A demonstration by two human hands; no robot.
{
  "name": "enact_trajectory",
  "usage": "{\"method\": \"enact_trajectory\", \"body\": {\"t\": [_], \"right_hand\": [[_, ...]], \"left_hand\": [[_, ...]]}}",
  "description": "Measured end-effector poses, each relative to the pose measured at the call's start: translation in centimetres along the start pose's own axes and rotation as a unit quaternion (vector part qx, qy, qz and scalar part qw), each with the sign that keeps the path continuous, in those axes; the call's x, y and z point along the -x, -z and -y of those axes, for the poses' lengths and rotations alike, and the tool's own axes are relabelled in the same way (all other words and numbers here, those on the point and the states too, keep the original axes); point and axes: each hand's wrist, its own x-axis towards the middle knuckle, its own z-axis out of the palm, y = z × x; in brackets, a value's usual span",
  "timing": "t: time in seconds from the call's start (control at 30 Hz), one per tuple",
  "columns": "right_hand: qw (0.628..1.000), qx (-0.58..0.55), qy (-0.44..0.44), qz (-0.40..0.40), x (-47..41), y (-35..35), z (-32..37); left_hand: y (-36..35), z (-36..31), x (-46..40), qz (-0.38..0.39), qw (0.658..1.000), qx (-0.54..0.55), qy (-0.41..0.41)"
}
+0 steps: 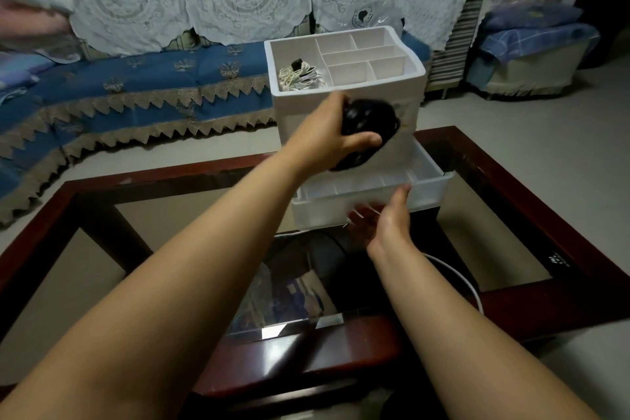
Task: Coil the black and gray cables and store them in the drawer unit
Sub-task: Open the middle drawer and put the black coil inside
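Centrally, a coiled black cable (pixel 370 133) was gripped by the left hand (pixel 327 140) above the open drawer (pixel 368 201) of the white drawer unit (pixel 344 78) on the counter (pixel 511 181); at five o'clock, the right hand (pixel 385 225) was held open, fingers relaxed.

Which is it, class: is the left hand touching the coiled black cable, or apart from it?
Touching. The head view shows the left hand gripping the coiled black cable, its thumb curled across the bundle's front.

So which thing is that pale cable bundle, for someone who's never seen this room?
Find the white drawer unit on the glass-topped table. Its open top tray has several compartments; only the large left one holds anything: the pale cable bundle, a dark piece on top.
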Motion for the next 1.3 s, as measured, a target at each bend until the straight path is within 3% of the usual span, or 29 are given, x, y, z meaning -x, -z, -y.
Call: {"method": "enact_trajectory", "body": {"t": [0.1,0.2,0.33,0.43,0.47,0.5,0.57,0.63,0.77,0.97,1.3], "right_hand": [[1.000,0.009,-0.004,0.011,-0.1,0.2,0.3],[0.999,0.016,-0.009,0.030,-0.1,0.5,0.6],[0.999,0.009,-0.005,0.036,0.0,0.7,0.7],[0.999,0.007,-0.002,0.034,0.0,0.8,0.7],[0.999,0.001,0.001,0.035,0.0,0.8,0.7],[0.999,-0.005,0.007,0.033,-0.1,0.8,0.7],[0.999,-0.011,0.025,0.024,-0.2,0.8,0.4],[0.999,-0.016,0.041,0.007,-0.1,0.7,-0.1],[0.997,-0.028,0.065,-0.003,0.0,0.3,-1.2],[0.995,-0.054,0.082,0.027,-1.1,-0.3,-0.2],[0.987,-0.098,0.005,0.129,-4.4,-3.9,1.2]], "left_hand": [[-2.2,2.0,0.6,0.046,0.998,-0.020,-0.035],[-3.9,3.6,0.9,0.075,0.988,-0.121,-0.067],[-4.7,6.0,0.5,0.154,0.957,-0.244,-0.020],[-4.5,6.0,0.5,0.214,0.952,-0.219,0.003],[-4.3,5.8,0.7,0.177,0.962,-0.208,-0.025],[-4.1,5.6,0.8,0.096,0.970,-0.214,-0.071],[-3.2,5.0,0.7,-0.101,0.954,-0.260,-0.113],[-1.7,4.6,0.0,-0.199,0.938,-0.279,-0.042],[0.3,5.4,-1.5,-0.135,0.953,-0.259,0.080],[1.8,5.4,-1.8,-0.085,0.970,-0.211,0.083],[2.5,4.9,-1.7,-0.077,0.976,-0.188,0.080]]}}
